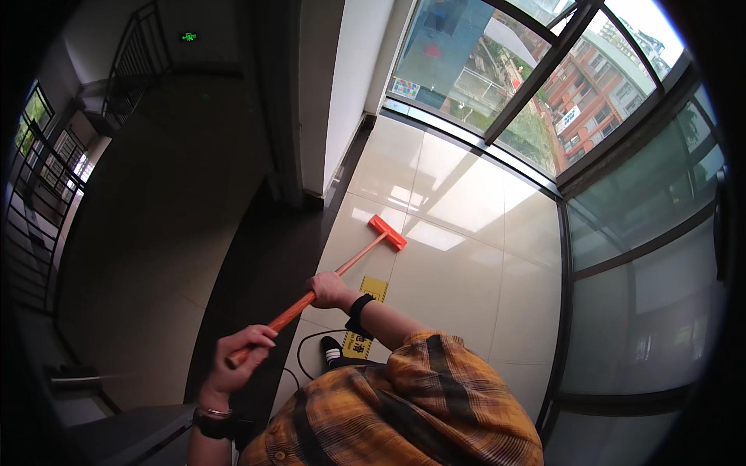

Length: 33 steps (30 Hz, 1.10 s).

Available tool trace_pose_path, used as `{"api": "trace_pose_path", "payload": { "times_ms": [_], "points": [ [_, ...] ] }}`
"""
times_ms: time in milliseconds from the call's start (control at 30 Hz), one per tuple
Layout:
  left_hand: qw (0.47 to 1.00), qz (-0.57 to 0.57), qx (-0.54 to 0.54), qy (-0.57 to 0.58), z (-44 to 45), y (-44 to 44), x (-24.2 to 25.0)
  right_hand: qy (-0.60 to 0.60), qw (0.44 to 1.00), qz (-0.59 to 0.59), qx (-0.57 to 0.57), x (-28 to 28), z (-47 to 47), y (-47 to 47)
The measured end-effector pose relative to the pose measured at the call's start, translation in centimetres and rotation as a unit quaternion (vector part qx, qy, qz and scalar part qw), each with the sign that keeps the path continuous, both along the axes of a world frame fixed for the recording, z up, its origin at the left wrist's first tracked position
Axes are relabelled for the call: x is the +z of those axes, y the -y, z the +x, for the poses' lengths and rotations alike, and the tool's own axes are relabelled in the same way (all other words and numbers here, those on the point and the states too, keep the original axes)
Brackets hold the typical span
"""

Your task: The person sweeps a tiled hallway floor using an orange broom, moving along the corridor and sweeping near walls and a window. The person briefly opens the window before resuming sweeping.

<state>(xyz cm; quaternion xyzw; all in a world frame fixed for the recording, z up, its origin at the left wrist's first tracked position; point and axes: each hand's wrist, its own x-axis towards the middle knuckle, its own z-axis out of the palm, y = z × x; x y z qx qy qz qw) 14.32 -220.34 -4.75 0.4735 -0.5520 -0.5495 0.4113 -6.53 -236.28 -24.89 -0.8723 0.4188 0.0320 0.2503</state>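
Observation:
Both hands hold one broom with a wooden handle [294,311] that slants across the view. My left hand [242,355] grips it close to its top end, at lower left. Further down the shaft, my right hand [327,289] is closed round the wood. The broom's red head [387,233] rests on the pale tiled floor [460,291], whose surface is shiny. Its underside is hidden. Yellow floor-warning strips with black writing [356,345] lie by my right forearm and partly behind it.
A thin black cable [300,349] loops beside my shoe [331,345]. A white wall [349,76] with a dark base stands ahead. Tall framed windows [513,99] and glass panels [635,314] bound the floor's far and right sides. A darker hall with railings [125,64] lies left.

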Motion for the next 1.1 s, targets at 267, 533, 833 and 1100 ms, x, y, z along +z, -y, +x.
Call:
{"api": "trace_pose_path", "payload": {
  "times_ms": [267, 533, 833, 1100],
  "points": [
    [0.985, -0.034, -0.010, 0.171, 3.3, -3.7, 8.2, 0.125, 0.988, 0.029, 0.081, 3.2, 5.7, -5.1],
    [0.987, -0.106, 0.077, 0.093, 2.4, -3.7, 8.9, 0.241, 0.960, -0.031, 0.139, 5.1, 7.7, -3.7],
    [0.982, -0.125, 0.057, 0.133, -0.2, -1.7, 4.8, 0.101, 0.990, 0.016, 0.102, 2.4, 5.1, -0.1],
    [0.981, -0.195, -0.012, -0.013, 3.3, -5.6, 13.4, 0.311, 0.911, 0.052, 0.265, 9.7, 12.0, -7.2]
  ]
}}
